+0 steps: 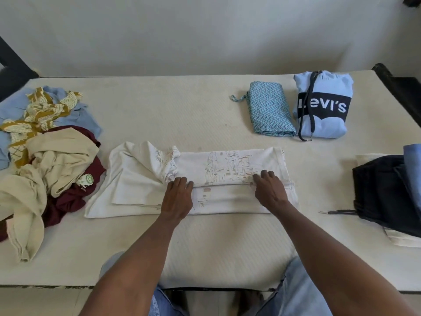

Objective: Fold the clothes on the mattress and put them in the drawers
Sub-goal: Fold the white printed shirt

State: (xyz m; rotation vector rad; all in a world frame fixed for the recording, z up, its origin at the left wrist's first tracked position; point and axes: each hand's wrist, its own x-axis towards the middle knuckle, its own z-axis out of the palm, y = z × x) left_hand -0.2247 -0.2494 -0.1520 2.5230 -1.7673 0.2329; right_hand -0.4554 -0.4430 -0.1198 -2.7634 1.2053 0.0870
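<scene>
A white printed T-shirt (223,165) lies partly folded across the middle of the mattress (159,106), its far side turned over toward me and its left part bunched. My left hand (177,197) rests flat on the shirt near the fold's edge, fingers straight. Farther right, my right hand (270,188) presses on the same fold edge with its fingers extended.
An unfolded heap (45,156) of cream, maroon, mustard and blue clothes lies at the left. At the back right lie a folded zigzag-patterned cloth (270,108) and a folded light blue Levi's hoodie (323,103). Dark folded garments (387,192) are stacked at the right edge.
</scene>
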